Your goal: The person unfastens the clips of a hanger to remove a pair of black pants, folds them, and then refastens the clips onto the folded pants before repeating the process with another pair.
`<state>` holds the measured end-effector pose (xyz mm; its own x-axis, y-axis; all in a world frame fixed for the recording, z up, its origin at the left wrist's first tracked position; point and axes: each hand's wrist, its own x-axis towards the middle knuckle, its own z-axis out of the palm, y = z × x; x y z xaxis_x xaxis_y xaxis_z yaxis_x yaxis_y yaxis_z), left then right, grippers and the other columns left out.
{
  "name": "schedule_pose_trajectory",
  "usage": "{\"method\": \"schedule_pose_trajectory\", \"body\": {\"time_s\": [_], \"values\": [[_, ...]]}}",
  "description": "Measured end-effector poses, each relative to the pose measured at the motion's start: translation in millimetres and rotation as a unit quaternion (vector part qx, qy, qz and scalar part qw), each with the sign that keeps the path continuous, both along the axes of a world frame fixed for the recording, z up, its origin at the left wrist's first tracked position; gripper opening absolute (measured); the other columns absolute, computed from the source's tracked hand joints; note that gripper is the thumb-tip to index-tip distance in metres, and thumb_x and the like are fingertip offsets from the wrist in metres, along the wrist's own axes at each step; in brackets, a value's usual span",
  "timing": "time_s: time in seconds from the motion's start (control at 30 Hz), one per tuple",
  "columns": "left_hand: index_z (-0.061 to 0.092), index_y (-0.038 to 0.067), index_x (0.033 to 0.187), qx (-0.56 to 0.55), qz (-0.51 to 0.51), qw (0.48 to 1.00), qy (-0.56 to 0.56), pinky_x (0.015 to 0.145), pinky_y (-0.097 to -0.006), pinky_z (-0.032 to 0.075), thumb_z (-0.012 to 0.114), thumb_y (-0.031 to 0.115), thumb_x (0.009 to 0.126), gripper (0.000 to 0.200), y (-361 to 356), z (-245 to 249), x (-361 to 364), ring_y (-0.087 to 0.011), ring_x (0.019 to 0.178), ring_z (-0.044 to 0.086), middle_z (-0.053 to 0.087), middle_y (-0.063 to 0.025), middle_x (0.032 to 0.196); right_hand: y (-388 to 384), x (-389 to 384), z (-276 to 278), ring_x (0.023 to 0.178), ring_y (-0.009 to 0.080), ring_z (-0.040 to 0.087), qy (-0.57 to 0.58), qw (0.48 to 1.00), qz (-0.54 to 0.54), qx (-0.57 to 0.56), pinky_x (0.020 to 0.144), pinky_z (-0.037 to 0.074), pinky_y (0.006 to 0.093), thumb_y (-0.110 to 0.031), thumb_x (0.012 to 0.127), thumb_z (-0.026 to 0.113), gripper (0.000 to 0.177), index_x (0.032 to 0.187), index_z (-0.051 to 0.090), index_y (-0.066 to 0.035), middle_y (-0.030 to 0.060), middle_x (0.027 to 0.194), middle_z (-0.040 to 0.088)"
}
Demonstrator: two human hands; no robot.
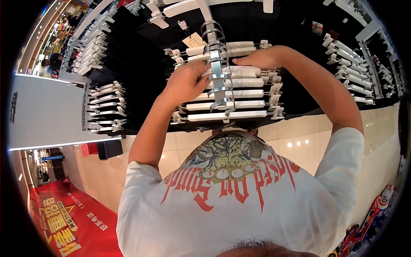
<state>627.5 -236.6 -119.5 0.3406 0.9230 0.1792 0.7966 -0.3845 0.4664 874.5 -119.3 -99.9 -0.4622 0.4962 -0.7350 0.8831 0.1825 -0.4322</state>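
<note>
White clip hangers (pixel 227 115) with metal clips hang one in front of another on a chrome rail (pixel 219 81) with metal rings, black garments below them. My left hand (pixel 184 83) is left of the rail, its fingers curled over a white hanger and its thumb bent towards the rail. To the right of the rail, my right hand (pixel 263 58) is closed on a white hanger, thumb pointing at the rail; its other fingers are mostly hidden. A cream paper tag (pixel 194 40) and a small white tag (pixel 183 25) show just beyond my left hand.
More hangers with black garments stand on racks at the left (pixel 105 105) and right (pixel 353 73). A grey panel (pixel 43 113) is at the left. Below are a dark bin (pixel 109 150), a red printed banner (pixel 72 214) and a glossy tiled floor (pixel 299 139).
</note>
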Motion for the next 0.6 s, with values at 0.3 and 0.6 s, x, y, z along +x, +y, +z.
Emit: {"method": "schedule_pose_trajectory", "body": {"time_s": [0.3, 0.6], "values": [[0.054, 0.002, 0.077, 0.000, 0.013, 1.000, -0.002, 0.061, -0.0460, 0.045, 0.071, 0.016, 0.087, 0.024, 3.0, 1.4, 0.9, -0.0378, 0.071, 0.059, 0.057, -0.0140, 0.076, 13.7, 68.7, -95.4, 0.121, 0.0177, 0.060, 0.259, 0.882, -0.308, -0.243, 0.106, 0.046, 0.0383, -0.050, 0.097, 0.059, 0.060, 0.139, 0.059, -0.007, 0.0076, 0.136, 0.063], [0.066, -0.003, 0.112, 0.086, -0.031, 0.996, 0.017, 0.093, -0.0418, 0.051, 0.073, 0.002, 0.084, 0.029, 1.4, 2.1, 1.3, -0.0377, 0.115, 0.057, 0.057, -0.0194, 0.122, -32.9, 103.9, -107.3, 0.104, 0.0144, 0.064, 0.486, 0.773, -0.341, 0.224, 0.094, 0.050, 0.0286, -0.020, 0.102, 0.060, 0.034, 0.130, 0.063, 0.000, 0.0059, 0.116, 0.069]]}}
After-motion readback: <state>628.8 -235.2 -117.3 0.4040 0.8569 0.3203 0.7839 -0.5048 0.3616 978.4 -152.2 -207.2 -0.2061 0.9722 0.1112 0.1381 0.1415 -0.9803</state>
